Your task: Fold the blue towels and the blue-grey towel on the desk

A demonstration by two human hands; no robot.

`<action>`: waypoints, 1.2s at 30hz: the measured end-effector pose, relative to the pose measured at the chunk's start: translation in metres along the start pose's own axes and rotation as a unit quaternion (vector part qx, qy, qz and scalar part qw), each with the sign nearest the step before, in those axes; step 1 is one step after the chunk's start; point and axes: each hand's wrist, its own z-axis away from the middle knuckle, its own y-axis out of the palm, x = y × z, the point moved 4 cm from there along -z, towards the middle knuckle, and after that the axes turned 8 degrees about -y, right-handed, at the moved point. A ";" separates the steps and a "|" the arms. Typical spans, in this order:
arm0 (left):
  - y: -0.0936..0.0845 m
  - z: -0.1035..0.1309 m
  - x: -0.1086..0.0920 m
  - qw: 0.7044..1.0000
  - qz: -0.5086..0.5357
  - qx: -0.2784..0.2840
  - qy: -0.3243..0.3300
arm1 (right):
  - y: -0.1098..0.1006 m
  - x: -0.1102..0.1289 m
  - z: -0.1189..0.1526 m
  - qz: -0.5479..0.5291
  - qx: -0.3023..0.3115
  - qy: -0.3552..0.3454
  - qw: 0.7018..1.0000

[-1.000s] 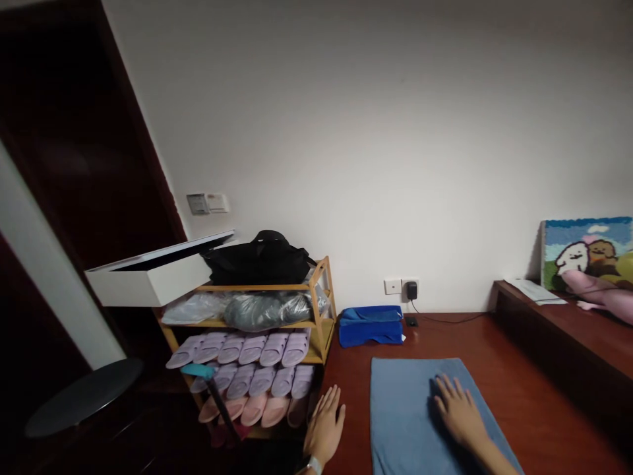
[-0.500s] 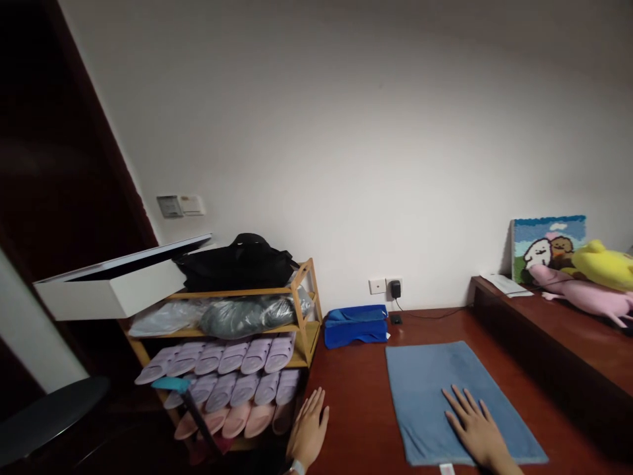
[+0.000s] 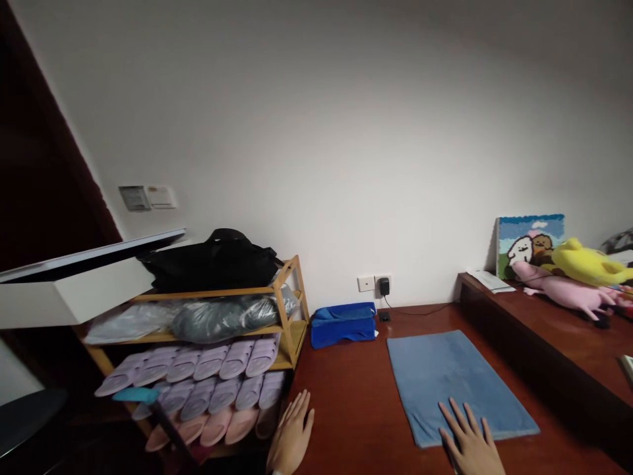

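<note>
A blue-grey cloth lies spread flat on the reddish-brown wooden table. My right hand rests palm down at the cloth's near edge, its spread fingers reaching onto the fabric. At the table's left edge is my left hand, flat with outstretched fingers and holding nothing. Both wrists are mostly cut off by the bottom of the view. Farther back, by the wall, sit folded bright blue cloths.
To the left, a wooden rack holds slippers, plastic-wrapped items and a black bag. A white box juts out beside the bag. A raised ledge on the right carries plush toys. A plugged-in adapter trails a cable.
The view has turned a little to the right. My right hand has slid back toward the cloth's near edge. My left hand remains flat at the table's left edge.
</note>
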 end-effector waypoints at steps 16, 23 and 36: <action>0.004 -0.001 0.007 1.000 0.006 -0.016 -0.005 | -0.013 -0.055 -0.142 0.004 0.067 0.017 0.998; 0.009 -0.001 0.010 1.000 -0.002 -0.015 -0.003 | -0.005 -0.069 -0.170 0.017 0.079 0.040 0.996; 0.006 0.005 0.006 1.000 0.006 -0.011 -0.012 | -0.033 -0.063 -0.193 0.006 0.076 0.025 0.997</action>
